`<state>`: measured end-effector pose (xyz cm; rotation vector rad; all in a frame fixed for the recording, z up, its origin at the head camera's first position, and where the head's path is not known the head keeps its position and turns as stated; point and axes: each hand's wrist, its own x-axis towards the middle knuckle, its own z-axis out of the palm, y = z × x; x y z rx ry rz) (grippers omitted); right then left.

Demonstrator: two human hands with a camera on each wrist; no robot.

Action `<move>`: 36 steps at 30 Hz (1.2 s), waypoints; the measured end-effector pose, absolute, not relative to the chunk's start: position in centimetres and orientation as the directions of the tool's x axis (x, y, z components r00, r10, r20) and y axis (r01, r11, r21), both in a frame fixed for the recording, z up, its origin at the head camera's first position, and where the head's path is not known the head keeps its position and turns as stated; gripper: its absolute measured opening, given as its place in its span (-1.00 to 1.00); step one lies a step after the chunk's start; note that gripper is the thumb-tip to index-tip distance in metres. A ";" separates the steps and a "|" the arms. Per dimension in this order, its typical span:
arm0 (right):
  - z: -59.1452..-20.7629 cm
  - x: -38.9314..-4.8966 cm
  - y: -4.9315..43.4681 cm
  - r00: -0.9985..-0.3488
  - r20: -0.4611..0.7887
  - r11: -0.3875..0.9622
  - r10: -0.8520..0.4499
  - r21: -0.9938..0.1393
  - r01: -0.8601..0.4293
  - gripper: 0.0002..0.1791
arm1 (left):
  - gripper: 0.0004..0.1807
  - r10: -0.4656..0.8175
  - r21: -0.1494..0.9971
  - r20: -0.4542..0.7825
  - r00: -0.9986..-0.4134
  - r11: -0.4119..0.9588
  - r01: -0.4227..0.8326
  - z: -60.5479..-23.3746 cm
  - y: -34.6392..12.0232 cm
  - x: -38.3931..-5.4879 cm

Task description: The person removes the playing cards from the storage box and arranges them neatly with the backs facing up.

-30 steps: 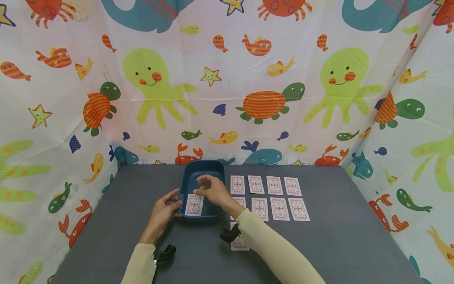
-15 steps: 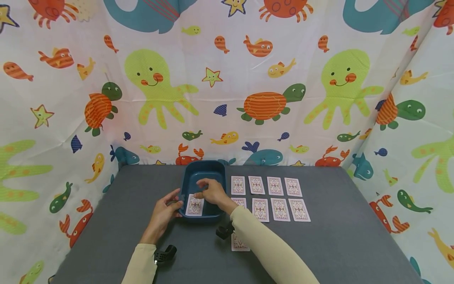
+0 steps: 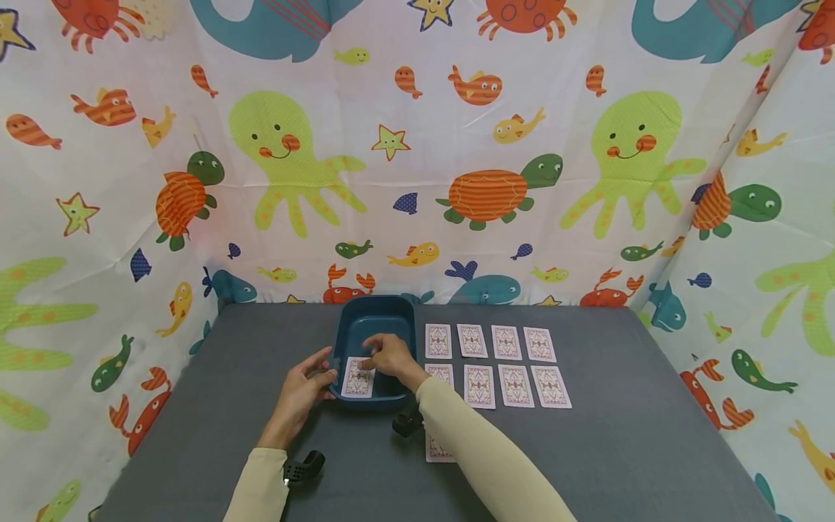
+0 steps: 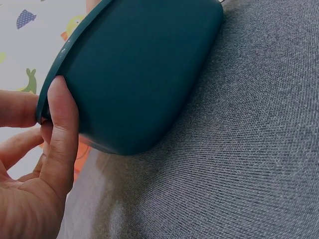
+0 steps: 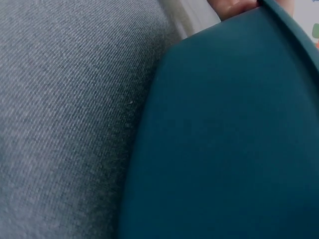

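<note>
A dark teal tray (image 3: 377, 304) stands on the grey table, with a patterned playing card (image 3: 356, 384) lying back up in its near left part. My left hand (image 3: 301, 388) pinches the tray's left rim; in the left wrist view the thumb (image 4: 62, 107) lies on the outer wall and fingers are behind the rim. Reaching in from the right, my right hand (image 3: 393, 357) is low over the tray. Its thumb is at the card's upper right edge, apart from the forefinger. The right wrist view has only the tray's outer wall (image 5: 224, 134) and part of a hand at the top.
Right of the tray, several face-down cards (image 3: 479, 386) lie in two rows on the grey tablecloth (image 3: 620, 435). One more card (image 3: 438, 448) lies nearer, partly under the right sleeve. A sea-animal curtain (image 3: 404, 239) hangs behind and at both sides.
My right hand has come down and slightly nearer, from above the tray to the card. The right forearm has swung left. My left hand keeps its hold on the rim.
</note>
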<state>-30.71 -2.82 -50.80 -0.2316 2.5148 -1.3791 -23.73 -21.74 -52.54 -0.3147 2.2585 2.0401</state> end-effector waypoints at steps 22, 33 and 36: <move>-51.1 -30.7 -3.1 -0.959 -0.182 0.674 -0.216 -0.739 -0.012 -0.57 | -0.41 -0.086 0.977 -0.191 -0.978 0.076 -0.197 -52.6 -21.7 -23.7; -51.4 -30.5 -3.5 -0.955 -0.181 0.735 -0.235 -0.676 -0.053 -0.39 | -0.41 -0.094 0.979 -0.187 -0.978 0.070 -0.194 -52.7 -21.6 -23.7; -51.5 -30.5 -3.5 -0.954 -0.174 0.739 -0.242 -0.671 -0.065 -0.43 | -0.41 -0.095 0.979 -0.184 -0.978 0.074 -0.191 -52.7 -21.6 -23.7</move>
